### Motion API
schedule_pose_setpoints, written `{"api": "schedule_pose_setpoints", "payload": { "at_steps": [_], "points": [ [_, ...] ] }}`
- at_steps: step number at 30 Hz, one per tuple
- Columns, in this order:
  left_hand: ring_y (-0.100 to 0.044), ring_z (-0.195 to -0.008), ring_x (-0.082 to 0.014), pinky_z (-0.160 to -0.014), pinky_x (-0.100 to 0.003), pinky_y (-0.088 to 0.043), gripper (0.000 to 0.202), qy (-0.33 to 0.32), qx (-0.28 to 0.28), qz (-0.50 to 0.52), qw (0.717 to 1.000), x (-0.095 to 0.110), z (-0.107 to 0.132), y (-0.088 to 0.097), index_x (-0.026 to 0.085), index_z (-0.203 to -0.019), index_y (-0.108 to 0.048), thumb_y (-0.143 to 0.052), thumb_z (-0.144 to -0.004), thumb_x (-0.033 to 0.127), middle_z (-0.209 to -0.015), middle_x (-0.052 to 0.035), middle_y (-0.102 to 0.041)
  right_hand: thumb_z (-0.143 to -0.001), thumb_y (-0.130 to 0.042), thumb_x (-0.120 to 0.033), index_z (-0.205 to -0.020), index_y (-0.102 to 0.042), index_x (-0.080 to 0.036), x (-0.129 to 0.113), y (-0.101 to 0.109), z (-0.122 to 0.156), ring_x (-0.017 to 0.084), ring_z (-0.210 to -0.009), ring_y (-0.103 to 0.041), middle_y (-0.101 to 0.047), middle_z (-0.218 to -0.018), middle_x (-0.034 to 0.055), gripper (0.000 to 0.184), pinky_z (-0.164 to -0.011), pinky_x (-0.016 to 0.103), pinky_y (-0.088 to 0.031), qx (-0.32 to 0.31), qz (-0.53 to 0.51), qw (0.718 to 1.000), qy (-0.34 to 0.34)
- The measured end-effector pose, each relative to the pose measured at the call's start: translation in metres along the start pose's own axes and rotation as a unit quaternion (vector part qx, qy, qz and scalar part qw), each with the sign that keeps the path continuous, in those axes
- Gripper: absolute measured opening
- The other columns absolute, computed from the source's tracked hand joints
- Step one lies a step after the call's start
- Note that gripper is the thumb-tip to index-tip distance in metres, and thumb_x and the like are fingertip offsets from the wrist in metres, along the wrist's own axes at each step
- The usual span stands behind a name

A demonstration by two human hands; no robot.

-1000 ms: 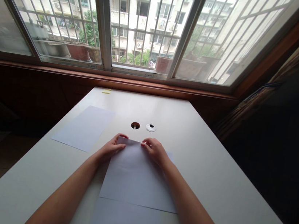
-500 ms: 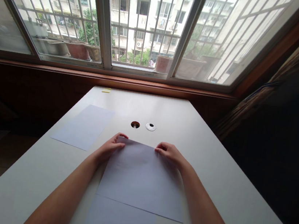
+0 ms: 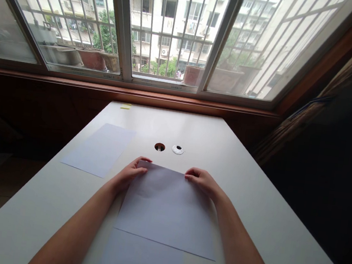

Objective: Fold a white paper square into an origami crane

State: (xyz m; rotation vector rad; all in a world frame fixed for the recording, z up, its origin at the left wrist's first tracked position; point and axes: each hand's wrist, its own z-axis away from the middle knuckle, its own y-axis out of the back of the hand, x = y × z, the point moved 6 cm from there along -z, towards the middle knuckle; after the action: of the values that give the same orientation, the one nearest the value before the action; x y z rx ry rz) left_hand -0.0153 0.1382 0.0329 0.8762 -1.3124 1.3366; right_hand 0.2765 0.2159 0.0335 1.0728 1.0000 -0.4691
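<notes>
A white sheet of paper lies folded over on the white table in front of me, its far edge a crease. My left hand pinches the far left corner of that fold, thumb on top. My right hand pinches the far right corner, fingers curled on the paper. The lower layer of paper sticks out toward me under the fold.
A second white sheet lies flat at the table's left. A round cable hole and its white cap sit just beyond my hands. A small yellow note is at the far edge. A barred window stands behind.
My right hand slid from near the middle of the far edge out to the right corner, and the folded sheet now lies slightly skewed. My left hand stayed put.
</notes>
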Motion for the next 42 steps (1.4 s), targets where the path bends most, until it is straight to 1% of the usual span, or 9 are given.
{"api": "schedule_pose_setpoints", "payload": {
  "at_steps": [3, 12, 20, 26, 28, 32, 34, 38, 42],
  "points": [
    [-0.063, -0.073, -0.0167, -0.061, -0.023, -0.047, 0.051, 0.004, -0.009, 0.009, 1.000, -0.001, 0.000, -0.001, 0.022, -0.117, -0.059, -0.078, -0.072, 0.035, -0.093, -0.0038, -0.065, -0.077, -0.066, -0.044, -0.091, -0.073, -0.019, 0.004, 0.000, -0.002, 0.022, -0.085, -0.066, -0.073, -0.089, 0.0046, 0.029, -0.077, 0.033, -0.050, 0.009, -0.010, 1.000, -0.007],
    [-0.062, -0.071, -0.0166, -0.059, -0.024, -0.049, 0.051, 0.024, -0.015, 0.024, 0.999, -0.005, -0.002, -0.001, 0.023, -0.118, -0.058, -0.079, -0.073, 0.038, -0.090, -0.0035, -0.064, -0.077, -0.067, -0.046, -0.093, -0.073, -0.019, 0.009, 0.001, -0.003, 0.023, -0.088, -0.066, -0.074, -0.092, 0.0057, 0.031, -0.079, 0.034, -0.051, 0.042, -0.036, 0.998, 0.014],
    [-0.063, -0.071, -0.0160, -0.060, -0.024, -0.050, 0.050, 0.024, -0.019, 0.039, 0.999, -0.004, -0.003, -0.002, 0.022, -0.117, -0.059, -0.079, -0.074, 0.035, -0.090, -0.0034, -0.065, -0.078, -0.068, -0.044, -0.091, -0.073, -0.020, 0.014, 0.001, -0.004, 0.022, -0.087, -0.066, -0.074, -0.090, 0.0044, 0.028, -0.081, 0.032, -0.050, 0.049, -0.039, 0.998, 0.017],
    [-0.062, -0.070, -0.0152, -0.059, -0.023, -0.049, 0.049, 0.018, -0.016, 0.039, 0.999, -0.004, -0.002, -0.002, 0.022, -0.115, -0.059, -0.080, -0.073, 0.035, -0.090, -0.0028, -0.065, -0.079, -0.068, -0.047, -0.092, -0.074, -0.020, 0.013, 0.000, -0.004, 0.023, -0.089, -0.066, -0.074, -0.092, 0.0048, 0.030, -0.082, 0.033, -0.050, 0.051, -0.022, 0.998, 0.027],
    [-0.062, -0.070, -0.0150, -0.060, -0.023, -0.049, 0.048, 0.017, -0.015, 0.043, 0.999, -0.004, -0.002, -0.002, 0.022, -0.115, -0.059, -0.079, -0.073, 0.034, -0.090, -0.0026, -0.065, -0.080, -0.067, -0.047, -0.093, -0.075, -0.021, 0.011, 0.000, -0.003, 0.023, -0.090, -0.066, -0.074, -0.093, 0.0051, 0.030, -0.082, 0.033, -0.050, 0.052, -0.013, 0.998, 0.035],
    [-0.062, -0.070, -0.0141, -0.060, -0.021, -0.048, 0.046, 0.009, -0.014, 0.041, 0.999, -0.004, -0.002, -0.002, 0.022, -0.116, -0.059, -0.078, -0.075, 0.032, -0.090, -0.0025, -0.065, -0.080, -0.067, -0.047, -0.101, -0.076, -0.021, 0.002, -0.001, -0.001, 0.021, -0.084, -0.064, -0.074, -0.097, 0.0064, 0.034, -0.079, 0.033, -0.050, 0.048, 0.008, 0.997, 0.060],
    [-0.061, -0.070, -0.0141, -0.059, -0.021, -0.047, 0.045, 0.003, -0.013, 0.034, 0.999, -0.003, -0.001, -0.002, 0.021, -0.116, -0.059, -0.077, -0.076, 0.032, -0.090, -0.0026, -0.065, -0.081, -0.067, -0.046, -0.102, -0.076, -0.021, -0.003, -0.002, 0.000, 0.022, -0.087, -0.064, -0.073, -0.101, 0.0071, 0.034, -0.081, 0.034, -0.050, 0.037, 0.014, 0.996, 0.079],
    [-0.061, -0.069, -0.0137, -0.058, -0.020, -0.046, 0.043, -0.012, -0.006, 0.030, 0.999, -0.002, -0.001, -0.002, 0.021, -0.115, -0.059, -0.076, -0.077, 0.031, -0.088, -0.0021, -0.064, -0.081, -0.069, -0.045, -0.105, -0.076, -0.022, -0.007, -0.004, 0.002, 0.026, -0.101, -0.063, -0.072, -0.108, 0.0080, 0.034, -0.090, 0.037, -0.048, 0.012, 0.002, 0.994, 0.111],
    [-0.061, -0.071, -0.0142, -0.059, -0.020, -0.046, 0.041, -0.019, 0.000, 0.033, 0.999, -0.003, -0.001, 0.000, 0.021, -0.114, -0.060, -0.075, -0.077, 0.030, -0.089, -0.0024, -0.065, -0.082, -0.070, -0.044, -0.110, -0.075, -0.025, -0.006, -0.003, 0.002, 0.025, -0.100, -0.063, -0.072, -0.108, 0.0061, 0.034, -0.089, 0.036, -0.046, 0.013, 0.006, 0.992, 0.126]
  ]
}}
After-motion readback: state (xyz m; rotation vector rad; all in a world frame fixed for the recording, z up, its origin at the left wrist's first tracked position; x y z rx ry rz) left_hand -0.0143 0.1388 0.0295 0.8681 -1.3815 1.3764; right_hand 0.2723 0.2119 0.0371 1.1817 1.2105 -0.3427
